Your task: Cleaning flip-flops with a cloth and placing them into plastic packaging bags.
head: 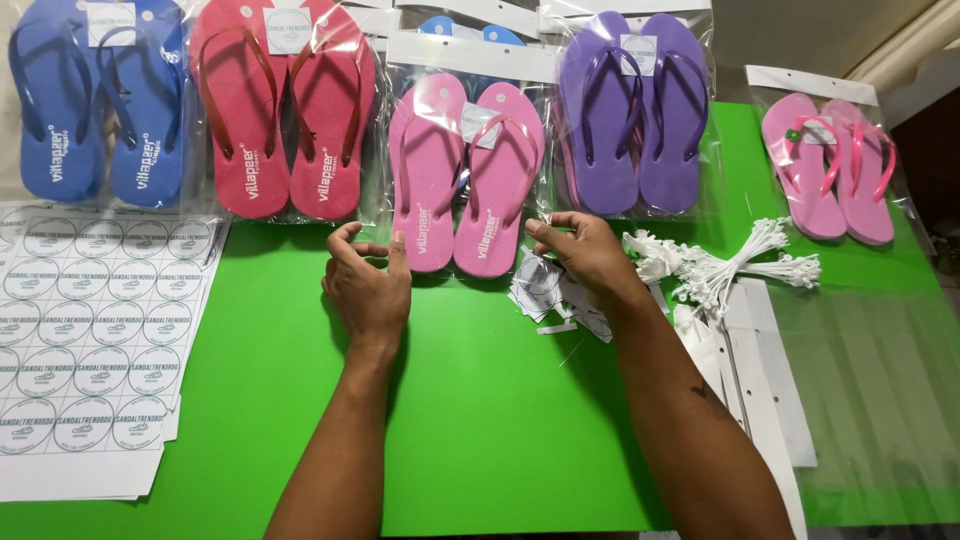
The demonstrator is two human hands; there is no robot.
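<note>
Open hands [368, 285] [585, 255] flank bagged pink sandals [465, 175].
Light, slippery plastic wrap (soft foam inside); probably best gripped by both lower corners.

I am seeing clear bags with white header cards lying along the far edge: a blue pair [98, 100], a red pair [283, 105], a pink pair [464, 175], a purple pair [634, 110] and a smaller pink pair [828, 165] lying far right. White sheets of round stickers [95, 330] are lying at left, and small cut paper tags [550, 295] are sitting under my right hand [585, 255].
</note>
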